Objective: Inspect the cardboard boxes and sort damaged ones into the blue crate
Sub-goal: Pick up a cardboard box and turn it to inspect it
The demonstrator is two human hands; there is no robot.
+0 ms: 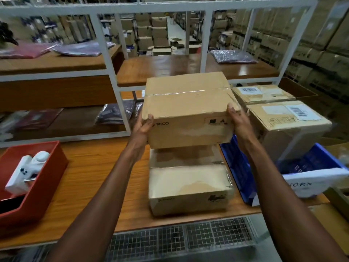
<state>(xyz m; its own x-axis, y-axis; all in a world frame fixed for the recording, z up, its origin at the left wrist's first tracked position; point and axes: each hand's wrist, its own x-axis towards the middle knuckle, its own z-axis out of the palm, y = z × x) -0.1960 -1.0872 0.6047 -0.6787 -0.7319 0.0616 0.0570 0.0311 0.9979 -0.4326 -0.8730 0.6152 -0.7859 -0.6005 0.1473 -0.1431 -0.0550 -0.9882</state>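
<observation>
Brown cardboard box (187, 108), taped along its top seam and printed PICO on the near face, is held in the air above a second taped cardboard box (189, 188) lying on the wooden bench (90, 178). Left hand (144, 125) and right hand (237, 118) each grip a near upper corner, thumbs on top. It looks stiff and fairly light, though the near corners seem dented; gripping the flat side walls would likely be safer. Blue plastic crate (238, 167) stands just right.
</observation>
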